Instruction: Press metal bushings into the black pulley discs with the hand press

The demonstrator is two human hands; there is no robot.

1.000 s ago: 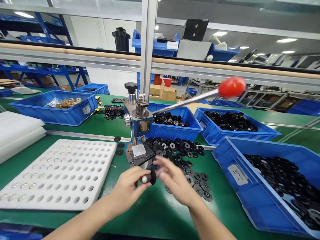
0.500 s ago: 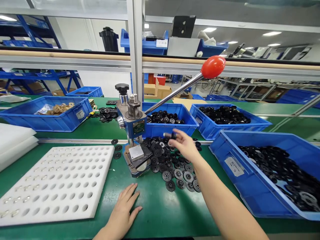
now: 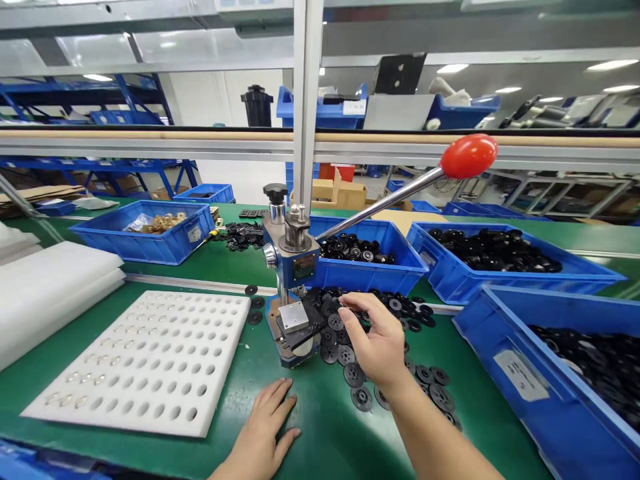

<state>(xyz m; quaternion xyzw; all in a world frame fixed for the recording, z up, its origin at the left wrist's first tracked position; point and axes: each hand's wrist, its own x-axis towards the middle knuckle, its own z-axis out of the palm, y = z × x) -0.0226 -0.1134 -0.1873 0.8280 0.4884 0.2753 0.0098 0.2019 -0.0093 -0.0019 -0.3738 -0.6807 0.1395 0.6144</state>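
My left hand (image 3: 267, 427) lies flat on the green bench, fingers spread and holding nothing, just in front of a blue hand press (image 3: 294, 263). Above a pile of black discs (image 3: 355, 375) is my right hand (image 3: 375, 337). Its fingers are bent and the thumb stands slightly apart from them, with no part visible between the tips. A silver block (image 3: 293, 316) sits on a black plate at the base of the press. The press lever slants up to the right and ends in a red knob (image 3: 469, 156).
A white foam tray (image 3: 220, 373) with rows of holes, some holding small shiny pieces, lies left. Blue bins of black parts stand behind the pile (image 3: 370, 277), farther right (image 3: 515, 283) and near right (image 3: 520, 377). Another blue bin (image 3: 150, 243) holds tan pieces.
My right hand has come lower and nearer over the discs, and the dark cylinder seen at its fingertips no longer shows. My left hand stays flat. The whole view has shifted.
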